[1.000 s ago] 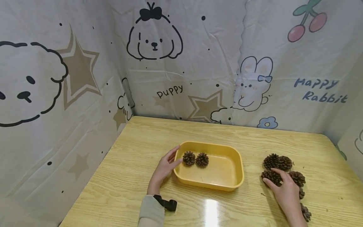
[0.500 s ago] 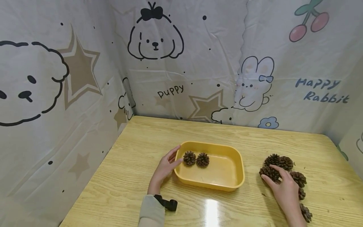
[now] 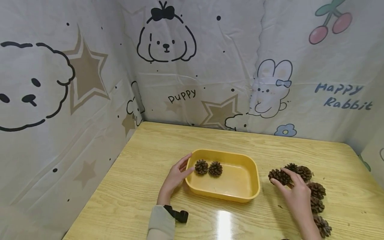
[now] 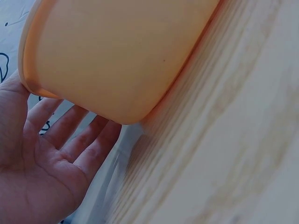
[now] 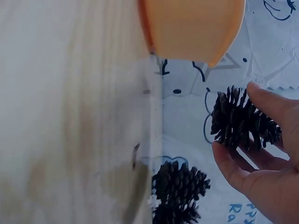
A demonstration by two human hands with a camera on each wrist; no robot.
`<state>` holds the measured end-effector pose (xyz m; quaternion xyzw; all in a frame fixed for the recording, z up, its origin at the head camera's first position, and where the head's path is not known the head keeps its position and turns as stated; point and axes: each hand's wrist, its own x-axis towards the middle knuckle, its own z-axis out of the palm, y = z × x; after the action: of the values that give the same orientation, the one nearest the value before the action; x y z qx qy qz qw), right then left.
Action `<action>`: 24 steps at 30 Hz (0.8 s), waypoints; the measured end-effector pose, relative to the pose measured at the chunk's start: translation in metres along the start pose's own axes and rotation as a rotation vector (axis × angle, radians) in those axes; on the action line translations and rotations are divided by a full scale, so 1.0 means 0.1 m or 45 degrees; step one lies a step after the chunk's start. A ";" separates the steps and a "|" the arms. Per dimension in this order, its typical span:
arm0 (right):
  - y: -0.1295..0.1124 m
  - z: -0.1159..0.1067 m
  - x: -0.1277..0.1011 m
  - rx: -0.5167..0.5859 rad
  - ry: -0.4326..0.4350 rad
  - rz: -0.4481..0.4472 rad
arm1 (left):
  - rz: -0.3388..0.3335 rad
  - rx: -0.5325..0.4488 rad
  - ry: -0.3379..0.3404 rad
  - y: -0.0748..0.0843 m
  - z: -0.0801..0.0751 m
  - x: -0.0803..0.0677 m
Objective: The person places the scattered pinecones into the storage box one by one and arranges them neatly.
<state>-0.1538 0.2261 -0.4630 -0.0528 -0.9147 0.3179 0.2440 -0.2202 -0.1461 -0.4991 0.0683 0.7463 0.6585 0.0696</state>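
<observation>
My right hand point(image 3: 297, 196) pinches a dark brown pine cone point(image 3: 275, 176) between thumb and fingers. In the right wrist view that pine cone point(image 5: 233, 119) lies sideways in the grip, apart from the others. My left hand point(image 3: 174, 177) grips the left end of a yellow tray point(image 3: 238, 183), thumb at the rim and fingers along the outer wall. From the left wrist view, its fingers point(image 4: 91, 144) reach behind the tray wall point(image 4: 117, 56). Two pine cones point(image 3: 201, 166) sit side by side at the tray's left end.
Several more pine cones point(image 3: 317, 190) lie loosely grouped on the wooden table point(image 3: 168, 136), behind and right of my right hand. Small dark crumbs dot the table near them. A printed cloth point(image 3: 192, 76) hangs along the back and left edges.
My right hand has lifted the pine cone away from the group and moved it left and slightly back, nearer the tray. The left hand and tray keep their places.
</observation>
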 end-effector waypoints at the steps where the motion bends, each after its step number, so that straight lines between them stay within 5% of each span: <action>1: -0.02 0.00 0.01 0.001 0.006 -0.013 | -0.001 -0.004 0.002 0.00 0.00 0.00; 24: -0.46 0.34 0.09 0.165 -0.036 -0.349 | 0.009 -0.036 -0.024 0.00 -0.02 -0.01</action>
<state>-0.1758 0.1731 -0.4546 0.0930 -0.8942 0.3407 0.2751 -0.2196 -0.1479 -0.4991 0.0763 0.7359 0.6685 0.0754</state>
